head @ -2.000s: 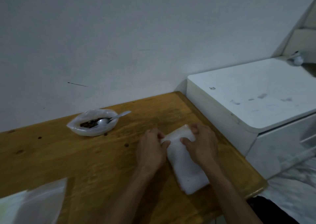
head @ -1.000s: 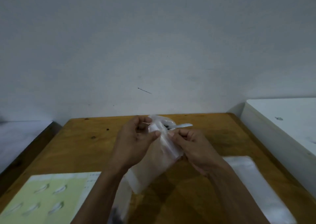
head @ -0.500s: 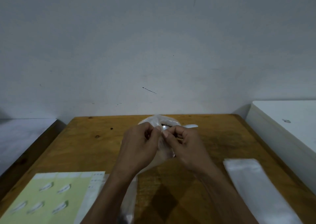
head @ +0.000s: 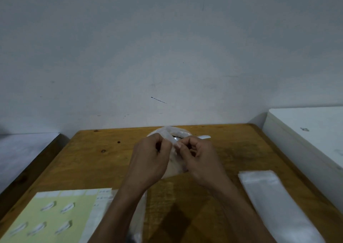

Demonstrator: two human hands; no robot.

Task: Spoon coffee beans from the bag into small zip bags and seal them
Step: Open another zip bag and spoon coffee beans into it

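1. I hold a small clear plastic zip bag (head: 173, 165) up over the middle of the brown wooden counter (head: 232, 150); my left hand (head: 150, 161) and right hand (head: 199, 159) each pinch its top edge.
2. I judge this step to be prising the mouth open before any filling.
3. Just beyond my knuckles, at the far side, sits the crumpled clear bag of dark coffee beans (head: 179, 132) with a silver metal spoon (head: 203, 137) lying in it.
4. Next, one grip must keep the mouth open while the other frees itself for the spoon.
5. A flat stack of empty clear bags (head: 272, 202) lies near right.
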